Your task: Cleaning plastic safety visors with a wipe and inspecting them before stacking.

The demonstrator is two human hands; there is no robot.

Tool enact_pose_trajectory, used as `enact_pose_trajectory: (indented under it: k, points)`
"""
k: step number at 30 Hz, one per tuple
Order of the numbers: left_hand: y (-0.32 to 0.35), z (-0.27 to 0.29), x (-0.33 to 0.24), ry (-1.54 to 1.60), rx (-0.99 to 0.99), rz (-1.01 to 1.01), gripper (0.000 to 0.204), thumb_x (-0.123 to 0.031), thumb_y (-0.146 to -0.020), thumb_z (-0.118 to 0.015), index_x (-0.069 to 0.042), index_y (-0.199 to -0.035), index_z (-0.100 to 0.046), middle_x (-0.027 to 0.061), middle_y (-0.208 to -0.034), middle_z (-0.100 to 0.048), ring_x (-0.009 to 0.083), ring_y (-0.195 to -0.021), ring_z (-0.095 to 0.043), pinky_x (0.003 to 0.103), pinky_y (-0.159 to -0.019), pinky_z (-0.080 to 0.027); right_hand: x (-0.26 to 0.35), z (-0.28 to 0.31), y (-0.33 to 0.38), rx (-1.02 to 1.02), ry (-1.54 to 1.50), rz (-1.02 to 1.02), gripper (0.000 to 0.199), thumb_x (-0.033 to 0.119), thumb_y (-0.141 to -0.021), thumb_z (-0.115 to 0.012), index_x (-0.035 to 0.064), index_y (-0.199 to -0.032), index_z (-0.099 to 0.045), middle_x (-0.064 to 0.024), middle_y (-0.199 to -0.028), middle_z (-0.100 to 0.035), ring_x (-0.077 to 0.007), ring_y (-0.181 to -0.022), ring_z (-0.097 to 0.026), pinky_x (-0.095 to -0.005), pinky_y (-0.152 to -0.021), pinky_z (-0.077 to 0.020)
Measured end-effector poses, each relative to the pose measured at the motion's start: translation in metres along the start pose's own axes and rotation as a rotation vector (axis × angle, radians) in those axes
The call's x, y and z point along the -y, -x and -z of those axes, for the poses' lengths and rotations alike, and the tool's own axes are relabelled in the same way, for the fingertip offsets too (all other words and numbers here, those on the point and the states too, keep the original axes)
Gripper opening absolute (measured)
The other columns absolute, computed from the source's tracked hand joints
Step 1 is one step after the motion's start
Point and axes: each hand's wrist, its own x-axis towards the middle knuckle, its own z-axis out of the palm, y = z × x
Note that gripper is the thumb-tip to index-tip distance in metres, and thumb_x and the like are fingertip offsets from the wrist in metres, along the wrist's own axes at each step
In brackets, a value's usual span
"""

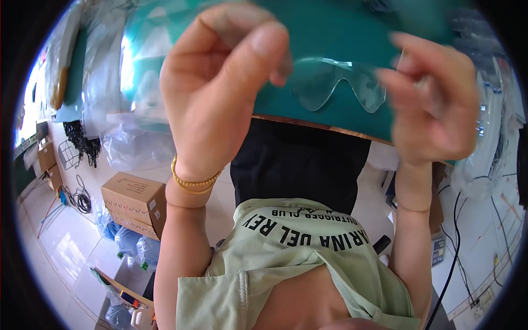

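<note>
My left hand (212,93) is raised, its fingers (220,25) curled behind the thumb (247,63), with the left forearm (181,242) bare below them. Well apart to their right, my right hand (440,104) is blurred, its fingers half bent, the right forearm (413,236) directly beneath.

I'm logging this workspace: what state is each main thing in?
Left hand: raised, fingers curled; grip unclear
Right hand: raised, fingers bent, blurred; grip unclear
Lens: clear, apparently lying on the green table
Bracelet: worn on the left wrist
Carton: looks closed
Plastic bag: crumpled
</note>
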Motion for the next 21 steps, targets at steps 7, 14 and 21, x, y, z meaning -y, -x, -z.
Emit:
enact_pose_trajectory:
  k: [7, 14, 21]
  points:
    - [0.033, -0.016, 0.02, -0.277, 0.063, 0.201, 0.016, 0.003, -0.085, -0.075, 0.004, -0.099, -0.067, 0.0134, -0.098, -0.066, 0.0182, -0.089, -0.062, 0.028, -0.077, -0.049, 0.012, 0.054, 0.094, 0.015, -0.517, -1.019, 0.065, 0.057, -0.087, -0.071, -0.0004, -0.111, -0.053, -0.0013, -0.075, -0.051, -0.0062, -0.065, -0.042, -0.0188, -0.055, -0.0303]
    - [0.032, -0.021, 0.031, -0.358, 0.095, 0.243, 0.015, 0.002, -0.083, -0.077, 0.003, -0.097, -0.07, 0.0144, -0.098, -0.066, 0.0189, -0.086, -0.063, 0.028, -0.071, -0.051, 0.015, 0.055, 0.099, -0.092, -0.623, -1.172, 0.047, 0.032, -0.087, -0.075, -0.0016, -0.113, -0.055, -0.002, -0.079, -0.056, -0.0051, -0.068, -0.049, -0.0176, -0.06, -0.0366]
    - [0.023, -0.024, 0.035, -0.392, 0.041, 0.185, 0.011, 0.004, -0.086, -0.072, 0.005, -0.097, -0.069, 0.014, -0.1, -0.065, 0.0172, -0.083, -0.062, 0.027, -0.07, -0.05, 0.005, 0.062, 0.104, -0.025, -0.674, -1.103, 0.011, 0.005, -0.092, -0.07, -0.0023, -0.096, -0.062, -0.0046, -0.081, -0.064, -0.0056, -0.064, -0.056, -0.0182, -0.054, -0.0424]
